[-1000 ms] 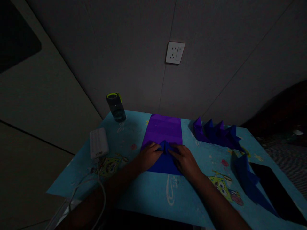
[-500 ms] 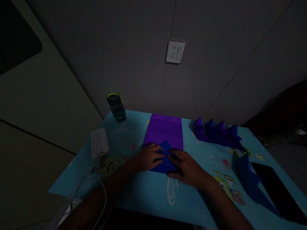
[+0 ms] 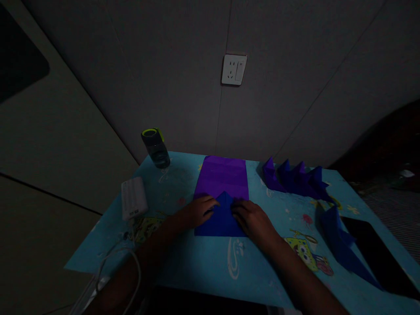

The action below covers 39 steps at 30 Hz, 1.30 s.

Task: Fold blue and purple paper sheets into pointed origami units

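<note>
- A folded blue paper (image 3: 223,223) is laid on the patterned surface (image 3: 197,267), between the two hands; its pointed top is set over the near end of a purple sheet (image 3: 224,175).
- The left hand (image 3: 198,212) is placed at the paper's left slope; its grip is held narrow, with a small gap seen between thumb and fingers.
- The right hand (image 3: 251,216) is rested on the paper's right slope, its fingers bent; whether anything is pinched in that grip cannot be told.
- Folded purple and blue paper boats (image 3: 297,181) are lined up at the far right.
- Nearer, a single blue boat (image 3: 337,240) is set just beside a dark flat device (image 3: 377,253).
- At the left, a bottle (image 3: 156,149) is stood behind a white power bank (image 3: 134,199), into which a white cable (image 3: 138,267) is plugged.
</note>
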Each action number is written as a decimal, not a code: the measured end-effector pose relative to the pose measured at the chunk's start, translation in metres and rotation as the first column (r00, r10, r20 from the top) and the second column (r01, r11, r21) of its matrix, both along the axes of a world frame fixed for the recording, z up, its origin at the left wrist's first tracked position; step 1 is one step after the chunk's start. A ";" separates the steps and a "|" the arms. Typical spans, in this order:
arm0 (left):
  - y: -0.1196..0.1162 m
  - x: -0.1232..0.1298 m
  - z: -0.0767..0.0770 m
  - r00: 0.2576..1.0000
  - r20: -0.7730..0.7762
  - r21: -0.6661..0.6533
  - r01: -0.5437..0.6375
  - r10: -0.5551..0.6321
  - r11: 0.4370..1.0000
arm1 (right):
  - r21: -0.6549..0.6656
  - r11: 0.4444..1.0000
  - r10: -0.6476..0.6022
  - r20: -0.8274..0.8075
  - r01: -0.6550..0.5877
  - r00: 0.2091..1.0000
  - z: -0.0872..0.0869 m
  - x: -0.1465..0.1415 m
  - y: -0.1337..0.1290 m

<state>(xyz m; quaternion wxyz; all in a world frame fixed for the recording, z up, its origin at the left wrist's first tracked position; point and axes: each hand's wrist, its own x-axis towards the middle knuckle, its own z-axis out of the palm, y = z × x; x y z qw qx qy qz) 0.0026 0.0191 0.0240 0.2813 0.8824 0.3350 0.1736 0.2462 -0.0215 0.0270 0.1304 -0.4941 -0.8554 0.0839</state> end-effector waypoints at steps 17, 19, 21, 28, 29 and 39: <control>-0.014 0.012 -0.006 0.993 -0.072 0.136 -0.078 0.089 0.988 | -0.234 0.947 -0.249 -0.097 0.221 0.964 0.000 0.012 0.007; -0.015 0.014 -0.003 0.994 -0.015 0.057 -0.107 0.108 0.993 | -0.280 0.944 -0.227 -0.173 0.173 0.958 0.003 0.017 0.008; -0.016 0.014 -0.001 0.990 0.031 -0.040 -0.133 0.134 0.990 | -0.332 0.936 -0.202 -0.238 0.116 0.950 0.011 0.022 0.007; -0.014 0.010 -0.003 0.938 0.232 -0.419 -0.141 0.256 0.897 | -0.544 0.834 -0.237 -0.503 -0.091 0.831 0.035 0.038 0.001; -0.013 0.009 -0.003 0.917 0.277 -0.484 -0.124 0.287 0.866 | -0.546 0.834 -0.276 -0.547 -0.086 0.790 0.034 0.040 0.002; -0.003 0.011 0.003 0.613 0.474 -0.680 -0.202 0.632 0.705 | -0.434 0.897 -0.442 -0.873 0.085 0.206 0.021 0.034 0.016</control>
